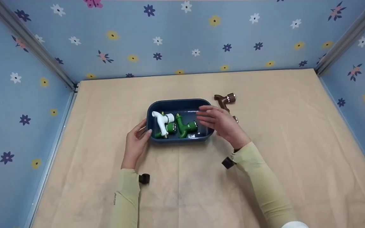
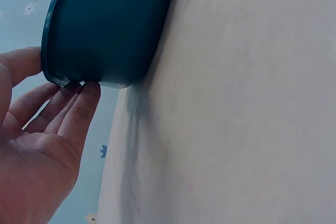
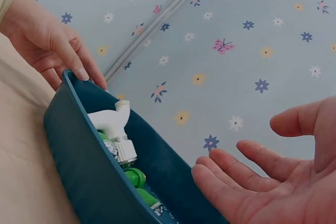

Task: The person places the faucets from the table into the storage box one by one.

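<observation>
Beige table (image 1: 90, 174): lightly creased cover, smooth enough, I judge, for a tub to slide on.
Blue tub (image 1: 169, 141): mid-table, apparently resting flat; it looks like thin, glossy plastic, so I expect it light, fairly stiff and a little slippery, heavier toward its loaded left half.
Tub direction: mouth up, long axis running left to right.
Tub hold: I'd take the rim at both short ends, thumb over the lip, fingers outside.
Left hand (image 1: 135, 142): grips the tub's left end, thumb on the rim, fingers against the outer wall.
Right hand (image 1: 223, 125): at the tub's right end, fingers extended, thumb well apart, nothing held that I can see.
White tap (image 1: 162, 122): inside the tub at left, lying over a green one; body runs far to near, knob to the right. Hard, probably light; I'd pinch it mid-body.
Right green tap (image 1: 182, 125): beside it in the tub, brass end far, knob right; smooth body, best held at the neck.
Brown tap (image 1: 223, 100): on the table, off the tub's far right corner, knob right, body running near behind the hand.
Left green tap (image 1: 171, 127): mostly covered; knob points right.
Silvery end (image 1: 235, 119): beyond the right hand; axis hidden.
</observation>
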A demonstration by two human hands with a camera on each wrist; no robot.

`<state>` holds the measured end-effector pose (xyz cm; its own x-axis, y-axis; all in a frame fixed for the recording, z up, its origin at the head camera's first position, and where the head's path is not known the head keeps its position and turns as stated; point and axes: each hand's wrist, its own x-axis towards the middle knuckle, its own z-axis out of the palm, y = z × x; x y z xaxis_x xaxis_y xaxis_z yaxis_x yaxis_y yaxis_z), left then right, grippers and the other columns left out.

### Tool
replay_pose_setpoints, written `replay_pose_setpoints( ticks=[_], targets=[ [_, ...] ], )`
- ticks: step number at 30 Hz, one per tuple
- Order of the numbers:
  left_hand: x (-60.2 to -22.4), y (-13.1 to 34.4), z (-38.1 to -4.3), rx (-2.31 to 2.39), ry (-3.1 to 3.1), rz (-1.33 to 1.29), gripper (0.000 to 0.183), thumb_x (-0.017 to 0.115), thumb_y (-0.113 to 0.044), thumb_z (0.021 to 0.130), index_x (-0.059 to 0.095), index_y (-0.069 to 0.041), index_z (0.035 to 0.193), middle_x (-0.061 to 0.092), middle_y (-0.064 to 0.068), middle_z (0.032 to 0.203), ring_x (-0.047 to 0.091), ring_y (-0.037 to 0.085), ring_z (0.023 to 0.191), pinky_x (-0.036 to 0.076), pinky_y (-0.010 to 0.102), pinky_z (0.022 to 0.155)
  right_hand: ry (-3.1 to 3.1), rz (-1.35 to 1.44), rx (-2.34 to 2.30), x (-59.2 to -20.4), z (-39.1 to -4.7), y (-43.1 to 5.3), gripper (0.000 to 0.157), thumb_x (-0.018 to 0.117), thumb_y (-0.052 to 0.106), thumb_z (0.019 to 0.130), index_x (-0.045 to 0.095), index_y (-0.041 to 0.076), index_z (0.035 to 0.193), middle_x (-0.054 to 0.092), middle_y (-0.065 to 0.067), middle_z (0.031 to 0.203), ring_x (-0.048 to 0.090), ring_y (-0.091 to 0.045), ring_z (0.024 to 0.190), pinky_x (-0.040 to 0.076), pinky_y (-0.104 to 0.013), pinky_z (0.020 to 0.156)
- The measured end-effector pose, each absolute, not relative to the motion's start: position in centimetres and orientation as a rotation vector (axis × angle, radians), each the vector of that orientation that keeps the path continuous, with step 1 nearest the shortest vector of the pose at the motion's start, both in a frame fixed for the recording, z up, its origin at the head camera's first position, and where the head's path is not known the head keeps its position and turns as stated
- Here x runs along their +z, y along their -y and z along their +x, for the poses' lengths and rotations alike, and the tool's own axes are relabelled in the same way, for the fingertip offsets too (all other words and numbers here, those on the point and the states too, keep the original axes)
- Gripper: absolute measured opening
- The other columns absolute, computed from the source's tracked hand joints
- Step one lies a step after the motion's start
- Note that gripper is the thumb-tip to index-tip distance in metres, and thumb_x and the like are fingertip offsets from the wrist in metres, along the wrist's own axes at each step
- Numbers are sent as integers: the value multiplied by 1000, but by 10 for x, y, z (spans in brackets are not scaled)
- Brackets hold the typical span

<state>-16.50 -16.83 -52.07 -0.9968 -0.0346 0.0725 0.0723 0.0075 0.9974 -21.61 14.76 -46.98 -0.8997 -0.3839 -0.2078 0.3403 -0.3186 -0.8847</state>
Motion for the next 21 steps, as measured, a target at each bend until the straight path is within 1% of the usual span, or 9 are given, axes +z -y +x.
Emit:
replay_pose_setpoints(
  ticks=[4,10,13,17,21],
  targets=[
    [-521,169,-164,-2153,2183,-17,49,61,2,92,44,9,137,44,27,139,44,42,126,38,42,106,-1505,-64,-2235,-468,-212,-156,37,42,9,100,47,-5,134,47,-26,137,51,-35,122,42,-41,103],
    [-521,170,-164,-2153,2179,-17,49,61,3,91,44,10,137,44,27,139,45,42,125,38,42,106,-1480,-62,-2273,-468,-207,-166,39,41,7,100,42,-10,135,42,-31,138,46,-41,125,40,-43,104],
    [-522,170,-164,-2151,2172,-21,49,61,3,91,44,10,137,45,27,138,45,41,125,38,42,106,-1489,-63,-2270,-468,-207,-170,41,41,8,100,39,-11,137,42,-32,138,44,-42,126,40,-44,104],
    [-523,169,-165,-2151,2166,-23,49,62,2,91,45,9,137,45,27,138,46,41,125,38,41,105,-1517,-48,-2253,-467,-206,-175,41,41,9,101,41,-10,137,45,-29,137,41,-44,128,41,-43,103],
    [-522,169,-165,-2164,2168,-17,49,61,2,91,44,9,137,44,26,139,45,40,125,38,41,106,-1519,-37,-2267,-466,-206,-180,40,42,9,101,41,-11,136,43,-32,137,41,-45,127,41,-43,103]
  ],
)
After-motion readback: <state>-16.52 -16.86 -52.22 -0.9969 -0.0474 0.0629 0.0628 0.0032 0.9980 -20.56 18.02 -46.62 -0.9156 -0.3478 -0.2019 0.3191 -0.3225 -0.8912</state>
